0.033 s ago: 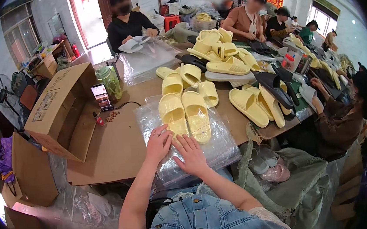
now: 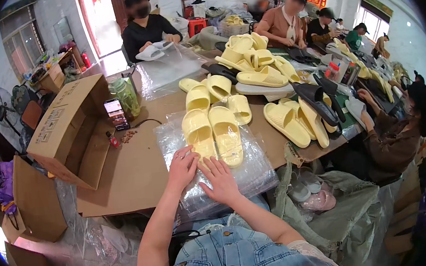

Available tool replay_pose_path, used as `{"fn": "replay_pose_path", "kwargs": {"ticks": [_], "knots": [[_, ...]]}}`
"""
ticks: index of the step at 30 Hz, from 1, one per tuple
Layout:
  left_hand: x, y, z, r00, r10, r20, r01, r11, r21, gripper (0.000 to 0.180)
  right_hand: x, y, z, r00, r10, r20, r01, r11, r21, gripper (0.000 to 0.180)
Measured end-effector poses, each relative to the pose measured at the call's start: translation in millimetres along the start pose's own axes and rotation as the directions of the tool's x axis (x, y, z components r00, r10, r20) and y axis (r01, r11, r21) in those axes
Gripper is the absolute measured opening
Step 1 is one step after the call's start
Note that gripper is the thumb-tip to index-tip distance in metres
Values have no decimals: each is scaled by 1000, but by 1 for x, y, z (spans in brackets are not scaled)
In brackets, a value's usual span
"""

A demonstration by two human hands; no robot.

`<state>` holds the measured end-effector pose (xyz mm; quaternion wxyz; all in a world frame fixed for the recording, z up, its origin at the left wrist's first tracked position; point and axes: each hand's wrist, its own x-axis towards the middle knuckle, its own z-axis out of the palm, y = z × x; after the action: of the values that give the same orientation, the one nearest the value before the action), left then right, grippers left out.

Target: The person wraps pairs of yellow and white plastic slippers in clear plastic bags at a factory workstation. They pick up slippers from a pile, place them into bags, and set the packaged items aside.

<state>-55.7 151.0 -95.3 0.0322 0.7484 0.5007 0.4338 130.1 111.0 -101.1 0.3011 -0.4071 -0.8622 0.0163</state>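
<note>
A pair of pale yellow slippers (image 2: 212,137) lies side by side inside a clear plastic bag, on top of a stack of clear plastic bags (image 2: 252,175) at the table's near edge. My left hand (image 2: 184,167) rests on the film by the near end of the left slipper, its fingers extended. Beside it, my right hand (image 2: 220,179) lies flat with fingers spread on the bag, just below the right slipper. Neither hand grips anything. Just beyond the bagged pair are more loose yellow slippers (image 2: 197,98).
An open cardboard box (image 2: 66,130) stands at the left, near a phone (image 2: 116,114) and a green jar (image 2: 128,97). Yellow, black and white slippers (image 2: 288,119) are heaped right of centre. Co-workers sit across and to the right. A green sack (image 2: 341,208) hangs below the table's right edge.
The whole view has shifted very slightly. Both hands keep their places on the bag.
</note>
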Motion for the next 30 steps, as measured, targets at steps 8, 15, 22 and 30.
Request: {"fn": "replay_pose_path", "kwargs": {"ticks": [8,15,22,30], "knots": [[1,-2,1,1000,20,-18,-20,1000,1,14,1,0,0,1000,5,13,-5,1000,5,62],[7,50,-21,979,-121,-164,71,956,-284,15,2,-3,-4,999,32,23,-33,999,15,60],[12,222,-114,735,175,655,676,-247,-694,53,0,3,8,999,-2,50,-2,998,63,61],[5,295,-161,536,602,592,799,-589,-124,57,-1,1,-2,1000,24,10,-25,997,66,59]]}}
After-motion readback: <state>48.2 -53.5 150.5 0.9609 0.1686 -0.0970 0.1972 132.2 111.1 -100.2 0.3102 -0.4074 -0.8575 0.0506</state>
